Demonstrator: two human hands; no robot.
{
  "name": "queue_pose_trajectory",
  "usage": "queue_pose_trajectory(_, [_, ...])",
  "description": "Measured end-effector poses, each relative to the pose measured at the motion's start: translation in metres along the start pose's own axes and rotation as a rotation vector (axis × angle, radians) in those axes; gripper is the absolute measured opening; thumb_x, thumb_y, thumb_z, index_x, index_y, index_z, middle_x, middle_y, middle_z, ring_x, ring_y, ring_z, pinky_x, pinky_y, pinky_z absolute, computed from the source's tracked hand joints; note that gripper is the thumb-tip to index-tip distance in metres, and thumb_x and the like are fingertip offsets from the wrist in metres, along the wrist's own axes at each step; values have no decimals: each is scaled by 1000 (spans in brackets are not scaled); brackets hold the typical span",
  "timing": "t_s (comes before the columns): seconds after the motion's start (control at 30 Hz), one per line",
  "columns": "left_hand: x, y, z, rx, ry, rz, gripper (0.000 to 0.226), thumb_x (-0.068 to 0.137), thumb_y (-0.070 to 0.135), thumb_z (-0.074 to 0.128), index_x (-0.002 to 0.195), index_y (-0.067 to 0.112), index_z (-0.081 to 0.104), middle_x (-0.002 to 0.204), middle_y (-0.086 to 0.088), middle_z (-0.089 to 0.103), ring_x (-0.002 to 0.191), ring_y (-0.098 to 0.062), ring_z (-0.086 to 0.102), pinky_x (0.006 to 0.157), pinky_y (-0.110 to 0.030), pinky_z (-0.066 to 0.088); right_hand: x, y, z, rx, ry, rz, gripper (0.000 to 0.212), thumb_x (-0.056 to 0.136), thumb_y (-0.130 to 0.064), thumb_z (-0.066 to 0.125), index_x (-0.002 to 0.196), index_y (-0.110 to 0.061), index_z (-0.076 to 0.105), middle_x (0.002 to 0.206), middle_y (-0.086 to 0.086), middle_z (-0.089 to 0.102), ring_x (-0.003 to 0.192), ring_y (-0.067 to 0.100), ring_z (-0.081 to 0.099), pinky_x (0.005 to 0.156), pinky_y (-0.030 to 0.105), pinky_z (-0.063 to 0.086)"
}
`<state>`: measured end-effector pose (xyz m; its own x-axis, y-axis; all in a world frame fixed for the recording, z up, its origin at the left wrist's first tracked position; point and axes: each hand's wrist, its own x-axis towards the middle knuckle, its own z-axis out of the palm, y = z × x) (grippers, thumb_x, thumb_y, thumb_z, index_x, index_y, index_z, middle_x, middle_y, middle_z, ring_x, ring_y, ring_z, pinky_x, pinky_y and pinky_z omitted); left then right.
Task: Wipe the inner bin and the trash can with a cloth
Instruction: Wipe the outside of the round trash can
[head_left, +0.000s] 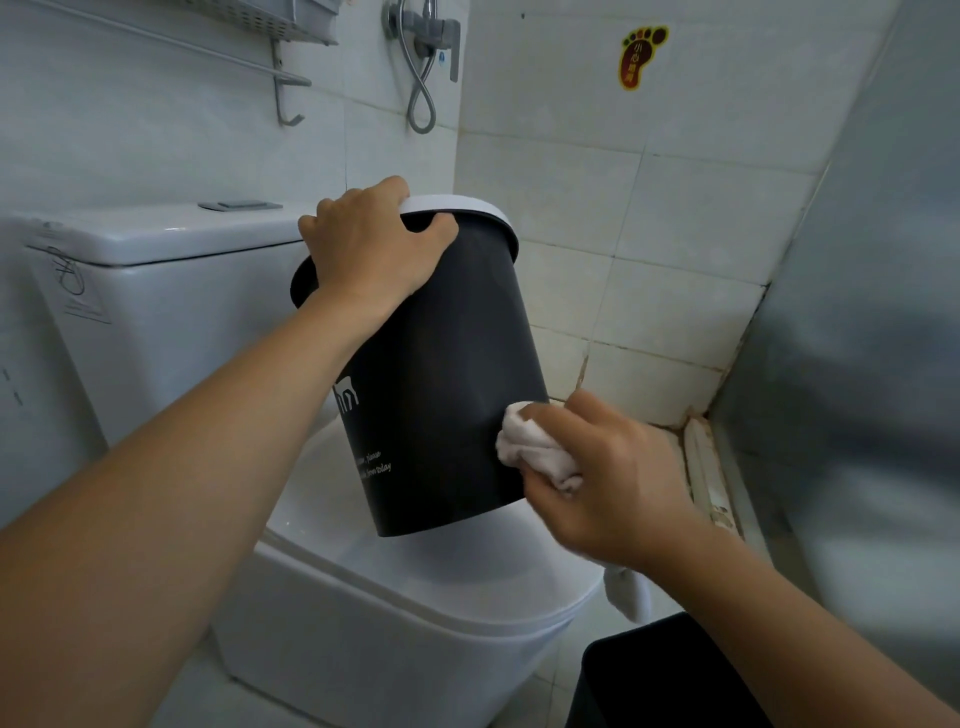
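A dark grey round trash can (441, 364) with a white top ring and white lettering stands tilted on the closed toilet lid (467, 571). My left hand (371, 249) grips its rim at the top, fingers curled over the white ring. My right hand (608, 478) holds a bunched white cloth (535, 449) and presses it against the can's lower right side. A second black bin (660, 675) sits on the floor at the bottom right, partly hidden behind my right forearm.
The white toilet tank (156, 291) stands behind the can on the left. A shower valve with its hose (426, 57) hangs on the tiled wall, and a metal rack (280, 47) is at the upper left. A grey panel (857, 312) closes in the right side.
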<state>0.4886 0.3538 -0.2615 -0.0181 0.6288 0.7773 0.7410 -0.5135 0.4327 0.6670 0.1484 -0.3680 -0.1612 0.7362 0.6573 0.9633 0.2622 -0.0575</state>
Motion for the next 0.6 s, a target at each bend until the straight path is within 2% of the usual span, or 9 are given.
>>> queue_pose_trajectory(0.07, [-1,3,0,-19,-6,8,42,82,59,51,70,22,37,68,0,48,82,-36,51,80,-41,32,0,-7,0,45,-43,-94,30,85,-39,68,115,-33,68,85,-10,53,66,9,46,52,27,43])
queue_pose_trajectory(0.13, [-3,6,-1,-40,-13,18,43,82,58,51,67,22,32,64,2,43,80,-35,49,80,-41,32,2,-6,1,75,-67,-101,30,87,-41,67,116,-35,67,86,-11,54,67,9,50,53,28,45])
queue_pose_trajectory(0.27, [-6,3,-4,-134,-24,34,43,83,57,54,67,22,36,64,1,47,76,-32,52,83,-43,38,11,5,-1,38,2,46,27,87,-48,63,112,-38,65,83,-13,54,65,9,51,54,28,48])
queue_pose_trajectory(0.4, [-18,1,-8,-293,-36,122,44,82,57,60,69,19,45,67,2,52,74,-29,54,82,-47,48,28,13,-7,90,130,179,21,88,-51,61,101,-36,65,79,-10,54,65,12,54,54,35,50])
queue_pose_trajectory(0.47, [-20,-1,-12,-340,-66,147,44,81,57,62,68,18,45,66,3,51,73,-27,54,79,-49,50,37,10,-10,103,174,187,18,88,-50,62,98,-35,63,79,-10,54,67,13,54,56,37,50])
queue_pose_trajectory(0.6, [-16,-8,-27,-426,-229,187,41,82,53,66,66,21,46,60,7,49,65,-18,52,64,-37,44,53,-6,-15,111,255,147,24,88,-47,65,109,-35,66,81,-11,57,71,11,55,58,35,50])
